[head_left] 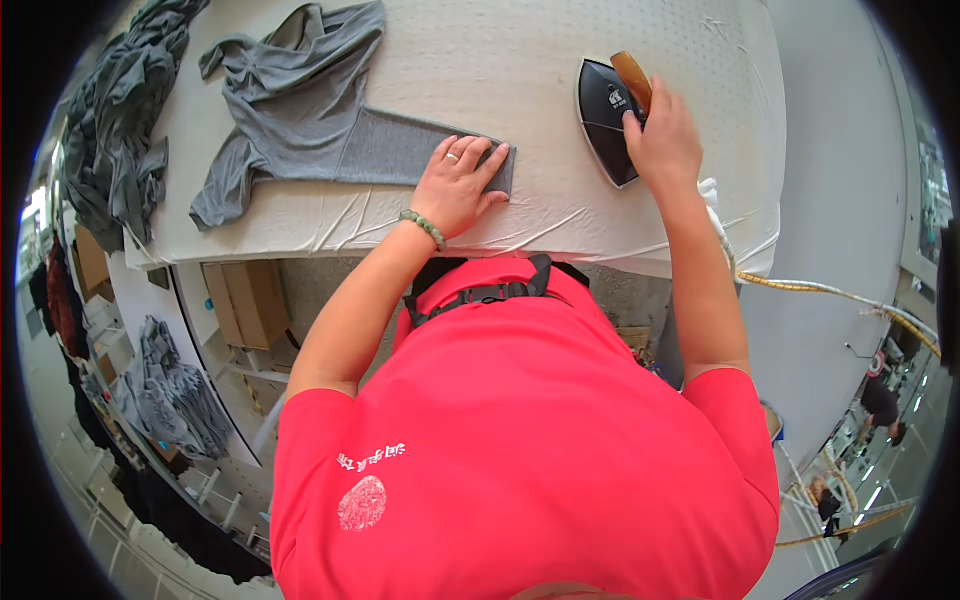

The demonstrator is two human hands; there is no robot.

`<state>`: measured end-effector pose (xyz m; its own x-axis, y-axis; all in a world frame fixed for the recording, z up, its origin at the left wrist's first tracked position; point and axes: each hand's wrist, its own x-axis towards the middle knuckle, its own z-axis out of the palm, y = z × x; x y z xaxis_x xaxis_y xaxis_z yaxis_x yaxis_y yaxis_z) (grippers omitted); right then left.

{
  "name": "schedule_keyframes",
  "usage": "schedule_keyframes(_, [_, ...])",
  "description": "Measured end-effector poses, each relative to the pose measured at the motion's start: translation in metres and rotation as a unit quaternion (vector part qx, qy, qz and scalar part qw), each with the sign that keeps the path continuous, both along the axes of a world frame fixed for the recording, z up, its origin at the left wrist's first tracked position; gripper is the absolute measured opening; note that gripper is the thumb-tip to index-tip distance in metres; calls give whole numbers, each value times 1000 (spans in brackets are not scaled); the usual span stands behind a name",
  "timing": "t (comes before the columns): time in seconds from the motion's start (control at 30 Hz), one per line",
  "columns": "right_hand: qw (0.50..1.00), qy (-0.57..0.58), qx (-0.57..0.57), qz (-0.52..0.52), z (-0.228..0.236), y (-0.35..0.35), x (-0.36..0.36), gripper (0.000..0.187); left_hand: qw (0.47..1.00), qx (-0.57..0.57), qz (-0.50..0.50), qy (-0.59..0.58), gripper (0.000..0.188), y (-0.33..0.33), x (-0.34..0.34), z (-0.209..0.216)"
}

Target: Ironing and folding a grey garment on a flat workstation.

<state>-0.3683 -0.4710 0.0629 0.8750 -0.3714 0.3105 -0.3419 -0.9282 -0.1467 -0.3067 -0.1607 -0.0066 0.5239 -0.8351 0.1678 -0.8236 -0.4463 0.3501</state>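
Note:
A grey long garment [300, 130] lies spread on the padded table, its narrower panel reaching toward the middle. My left hand [460, 185], with a ring and a green bead bracelet, rests on that panel's end with fingers outstretched. Further right, a dark steam iron [604, 125] with a brown handle [632, 78] sits on the cover, its pointed tip toward the far side. My right hand [664, 145] is closed about the handle, thumb on the near side; its fingers are slightly blurred.
A heap of dark grey garments [120, 110] lies on the table's left edge. White cords and a yellowish hose [790, 284] run off to the right. Below the table at left are a cardboard box [247, 303] and more grey garments [170, 390]. People are far off at right.

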Motion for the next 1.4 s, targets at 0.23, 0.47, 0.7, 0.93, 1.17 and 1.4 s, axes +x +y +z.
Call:
schedule_keyframes(0.23, [917, 289, 271, -43, 16, 6, 7, 56, 998, -31, 12, 48, 74, 7, 0, 0])
schedule_keyframes(0.47, [918, 358, 109, 131, 26, 53, -8, 58, 996, -50, 27, 68, 81, 7, -1, -8])
schedule_keyframes(0.7, [878, 432, 78, 192, 33, 81, 13, 51, 992, -85, 30, 91, 91, 8, 2, -6])
schedule_keyframes(0.93, [880, 425, 101, 186, 29, 99, 25, 41, 996, -68, 55, 30, 67, 39, 27, -7])
schedule_keyframes(1.17, [897, 394, 118, 161, 21, 139, 79, 38, 977, 23, 209, -37, 52, 89, 66, -11])
schedule_keyframes(1.4, [887, 402, 93, 208, 24, 183, 145, 37, 975, -11, 224, -3, 50, 117, 80, -17])
